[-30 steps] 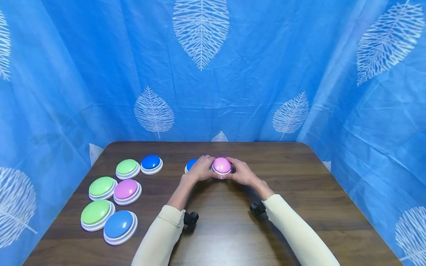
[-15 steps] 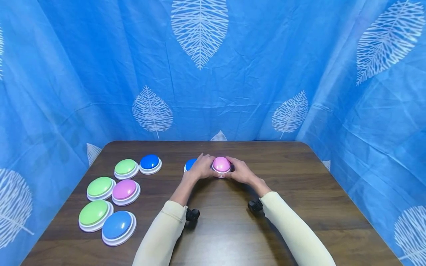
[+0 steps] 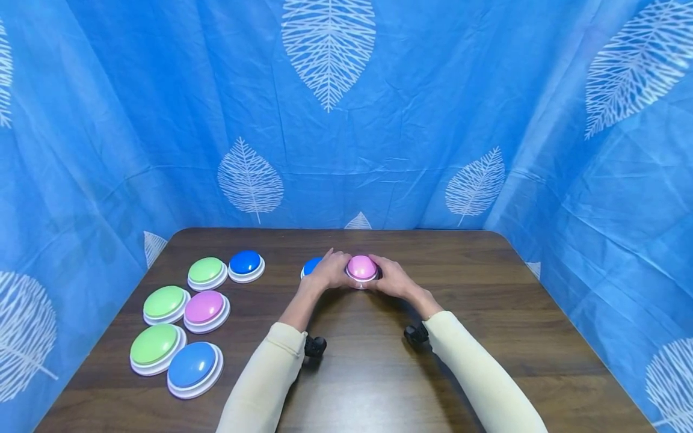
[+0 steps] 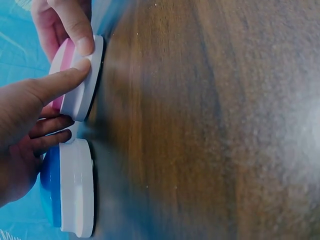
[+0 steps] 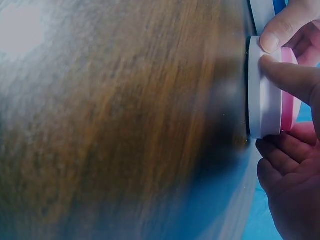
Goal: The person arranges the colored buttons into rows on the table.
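Observation:
Both my hands hold a pink push button [image 3: 361, 266] with a round white base near the back middle of the table. My left hand [image 3: 329, 270] is on its left side and my right hand [image 3: 397, 279] on its right. In the left wrist view, the two thumbs meet at the front of the white base [image 4: 73, 104], fingers reaching round its sides. The right wrist view shows the base [image 5: 270, 105] standing on edge in the picture, its underside close to the wood. Just left of my left hand, a blue push button [image 3: 310, 265] is partly hidden behind it.
On the table's left lie several more buttons: green ones [image 3: 154, 344], a pink one [image 3: 204, 307], a light blue one [image 3: 192, 365] and a dark blue one [image 3: 245, 262]. The brown wooden table [image 3: 514, 337] ends at a blue leaf-patterned curtain [image 3: 400, 150].

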